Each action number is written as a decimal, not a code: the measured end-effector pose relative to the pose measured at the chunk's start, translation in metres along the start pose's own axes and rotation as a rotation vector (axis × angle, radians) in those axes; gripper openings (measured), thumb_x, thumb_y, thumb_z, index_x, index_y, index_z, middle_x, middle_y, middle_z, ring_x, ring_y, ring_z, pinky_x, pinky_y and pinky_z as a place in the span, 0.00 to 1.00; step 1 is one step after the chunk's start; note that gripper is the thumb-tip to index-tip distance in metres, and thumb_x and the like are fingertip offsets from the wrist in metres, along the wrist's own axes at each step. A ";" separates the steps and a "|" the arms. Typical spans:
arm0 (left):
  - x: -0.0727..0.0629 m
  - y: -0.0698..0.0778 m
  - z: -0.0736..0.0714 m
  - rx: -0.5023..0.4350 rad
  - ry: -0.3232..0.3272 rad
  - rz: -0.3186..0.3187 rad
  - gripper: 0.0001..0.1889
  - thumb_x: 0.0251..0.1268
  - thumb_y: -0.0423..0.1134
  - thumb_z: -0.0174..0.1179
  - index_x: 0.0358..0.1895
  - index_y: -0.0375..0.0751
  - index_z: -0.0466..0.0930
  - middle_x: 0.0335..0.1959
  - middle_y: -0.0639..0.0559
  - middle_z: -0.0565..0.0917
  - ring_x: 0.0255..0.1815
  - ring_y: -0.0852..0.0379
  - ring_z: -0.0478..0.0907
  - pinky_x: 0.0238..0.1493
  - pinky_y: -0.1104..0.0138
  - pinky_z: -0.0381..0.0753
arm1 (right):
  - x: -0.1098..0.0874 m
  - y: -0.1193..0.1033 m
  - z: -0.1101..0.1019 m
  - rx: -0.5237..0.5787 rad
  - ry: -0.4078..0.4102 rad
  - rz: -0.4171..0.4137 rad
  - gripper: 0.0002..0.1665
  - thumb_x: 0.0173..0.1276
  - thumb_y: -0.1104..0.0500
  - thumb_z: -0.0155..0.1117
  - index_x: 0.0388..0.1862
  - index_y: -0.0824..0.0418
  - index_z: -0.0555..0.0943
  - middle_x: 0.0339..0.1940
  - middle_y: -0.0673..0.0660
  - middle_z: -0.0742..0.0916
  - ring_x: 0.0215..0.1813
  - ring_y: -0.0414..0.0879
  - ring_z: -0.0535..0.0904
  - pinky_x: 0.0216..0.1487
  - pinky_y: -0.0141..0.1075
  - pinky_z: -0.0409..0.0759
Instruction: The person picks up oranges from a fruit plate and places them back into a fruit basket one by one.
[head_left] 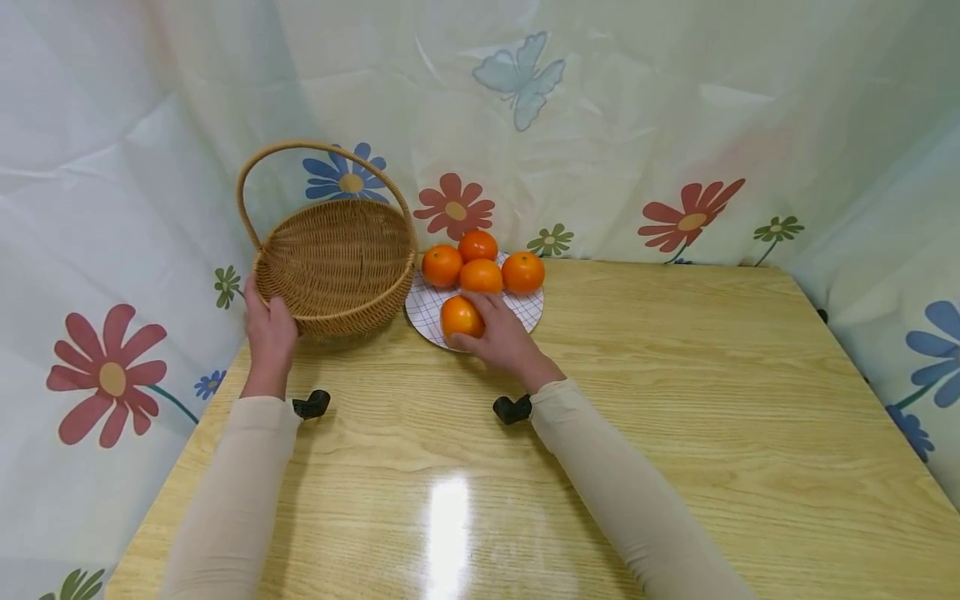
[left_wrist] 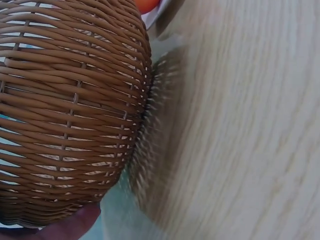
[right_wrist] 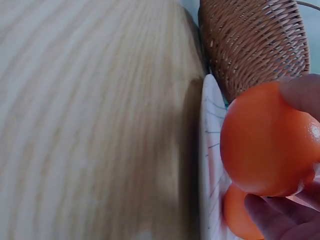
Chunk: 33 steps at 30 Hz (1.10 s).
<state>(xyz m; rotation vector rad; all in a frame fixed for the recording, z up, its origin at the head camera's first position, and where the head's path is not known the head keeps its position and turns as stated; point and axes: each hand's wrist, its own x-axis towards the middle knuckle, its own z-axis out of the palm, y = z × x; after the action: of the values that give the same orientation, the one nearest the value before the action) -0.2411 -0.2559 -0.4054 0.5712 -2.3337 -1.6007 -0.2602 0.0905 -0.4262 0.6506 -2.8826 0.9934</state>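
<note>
Left hand [head_left: 272, 335]: grips basket [head_left: 337, 258] at eight o'clock; best held steady. Right hand [head_left: 504, 336]: clasps fruit [head_left: 461, 318], seven o'clock of plate [head_left: 424, 308]; squeeze gently.

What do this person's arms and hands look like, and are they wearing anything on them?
The left hand and right hand are bare, without gloves. The left sleeve and right sleeve are long, plain and pale beige, reaching the wrists. A small black piece juts out beside the left cuff and another beside the right. No cables show.
</note>
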 end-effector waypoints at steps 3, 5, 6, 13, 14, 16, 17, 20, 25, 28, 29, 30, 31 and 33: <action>-0.001 -0.002 0.000 -0.017 -0.012 -0.009 0.31 0.73 0.47 0.26 0.77 0.69 0.30 0.80 0.55 0.41 0.79 0.52 0.45 0.77 0.53 0.48 | 0.002 -0.004 -0.003 0.000 0.023 -0.026 0.45 0.61 0.41 0.68 0.73 0.51 0.63 0.69 0.59 0.69 0.64 0.56 0.70 0.66 0.52 0.71; -0.001 -0.003 0.000 -0.023 -0.017 -0.012 0.31 0.74 0.47 0.26 0.77 0.70 0.30 0.80 0.56 0.40 0.79 0.53 0.44 0.77 0.54 0.48 | 0.003 -0.008 -0.005 0.002 0.037 -0.046 0.44 0.61 0.42 0.67 0.73 0.52 0.63 0.69 0.59 0.70 0.65 0.56 0.69 0.66 0.52 0.71; -0.001 -0.003 0.000 -0.027 -0.021 -0.011 0.31 0.74 0.47 0.25 0.77 0.70 0.30 0.80 0.57 0.40 0.79 0.54 0.43 0.77 0.54 0.47 | 0.004 -0.009 -0.006 0.002 0.044 -0.055 0.44 0.62 0.42 0.67 0.73 0.52 0.63 0.69 0.59 0.70 0.66 0.56 0.69 0.67 0.52 0.71; 0.000 -0.001 0.000 -0.023 -0.023 -0.015 0.31 0.74 0.48 0.26 0.76 0.71 0.29 0.80 0.58 0.39 0.79 0.54 0.42 0.78 0.54 0.46 | 0.009 -0.018 -0.013 -0.006 0.099 -0.099 0.44 0.62 0.39 0.65 0.74 0.52 0.62 0.69 0.59 0.70 0.66 0.56 0.69 0.65 0.52 0.72; 0.000 0.000 0.000 -0.021 -0.024 -0.016 0.31 0.74 0.48 0.26 0.76 0.71 0.29 0.80 0.58 0.39 0.79 0.54 0.42 0.78 0.53 0.46 | 0.010 -0.019 -0.015 -0.006 0.107 -0.105 0.44 0.62 0.39 0.65 0.74 0.52 0.62 0.69 0.59 0.70 0.66 0.56 0.69 0.65 0.52 0.73; 0.000 0.000 -0.001 -0.014 -0.023 -0.019 0.31 0.74 0.48 0.26 0.76 0.71 0.29 0.80 0.57 0.40 0.79 0.53 0.42 0.77 0.53 0.47 | 0.012 -0.022 -0.017 -0.009 0.120 -0.115 0.44 0.63 0.39 0.65 0.73 0.52 0.63 0.68 0.59 0.70 0.65 0.55 0.69 0.64 0.51 0.73; 0.000 0.000 -0.001 -0.012 -0.023 -0.020 0.31 0.73 0.48 0.26 0.76 0.71 0.29 0.80 0.57 0.40 0.79 0.53 0.42 0.77 0.52 0.47 | 0.013 -0.024 -0.018 -0.009 0.125 -0.120 0.44 0.63 0.39 0.65 0.73 0.52 0.63 0.68 0.59 0.71 0.65 0.54 0.69 0.64 0.50 0.73; 0.000 0.001 -0.002 -0.007 -0.025 -0.025 0.32 0.73 0.48 0.26 0.76 0.71 0.29 0.80 0.57 0.40 0.79 0.53 0.42 0.77 0.52 0.47 | 0.016 -0.029 -0.022 -0.010 0.136 -0.138 0.43 0.63 0.39 0.65 0.73 0.52 0.63 0.68 0.58 0.71 0.66 0.53 0.68 0.63 0.48 0.74; 0.001 0.002 -0.003 -0.004 -0.023 -0.023 0.32 0.72 0.47 0.27 0.77 0.71 0.30 0.80 0.58 0.41 0.79 0.54 0.42 0.77 0.53 0.46 | 0.022 -0.038 -0.027 0.000 0.162 -0.165 0.44 0.63 0.38 0.64 0.74 0.50 0.62 0.70 0.55 0.70 0.68 0.51 0.67 0.64 0.48 0.74; 0.000 0.002 -0.002 -0.001 -0.026 -0.028 0.32 0.72 0.48 0.27 0.76 0.72 0.30 0.80 0.59 0.40 0.79 0.54 0.41 0.78 0.53 0.45 | 0.025 -0.044 -0.031 0.005 0.193 -0.183 0.44 0.62 0.38 0.64 0.73 0.50 0.63 0.69 0.55 0.71 0.67 0.51 0.68 0.63 0.48 0.75; 0.000 0.001 -0.002 -0.002 -0.027 -0.031 0.32 0.72 0.48 0.27 0.76 0.72 0.30 0.80 0.59 0.40 0.79 0.54 0.41 0.78 0.53 0.45 | 0.026 -0.046 -0.032 0.012 0.202 -0.187 0.44 0.62 0.37 0.65 0.73 0.50 0.63 0.69 0.55 0.71 0.67 0.51 0.68 0.62 0.48 0.75; -0.001 0.001 -0.002 -0.002 -0.027 -0.033 0.32 0.72 0.48 0.27 0.76 0.72 0.30 0.80 0.58 0.40 0.79 0.54 0.41 0.78 0.53 0.46 | 0.027 -0.048 -0.033 0.020 0.212 -0.192 0.44 0.62 0.37 0.65 0.73 0.50 0.63 0.68 0.55 0.71 0.67 0.51 0.68 0.61 0.48 0.75; -0.001 0.001 -0.002 -0.003 -0.027 -0.036 0.32 0.72 0.48 0.27 0.76 0.72 0.30 0.80 0.59 0.39 0.79 0.54 0.41 0.78 0.53 0.45 | 0.028 -0.051 -0.034 0.026 0.221 -0.197 0.44 0.62 0.37 0.65 0.73 0.50 0.64 0.68 0.55 0.72 0.67 0.50 0.68 0.61 0.47 0.76; -0.002 0.000 -0.002 -0.007 -0.025 -0.033 0.32 0.72 0.47 0.27 0.76 0.72 0.30 0.80 0.59 0.39 0.79 0.55 0.41 0.78 0.53 0.45 | 0.029 -0.056 -0.036 0.041 0.234 -0.206 0.44 0.61 0.37 0.66 0.72 0.49 0.63 0.68 0.54 0.71 0.65 0.49 0.69 0.59 0.45 0.77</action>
<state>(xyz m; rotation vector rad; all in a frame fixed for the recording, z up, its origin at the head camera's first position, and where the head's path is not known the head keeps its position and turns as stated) -0.2385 -0.2563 -0.4045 0.5946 -2.3469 -1.6391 -0.2690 0.0609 -0.3600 0.7591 -2.5418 1.0258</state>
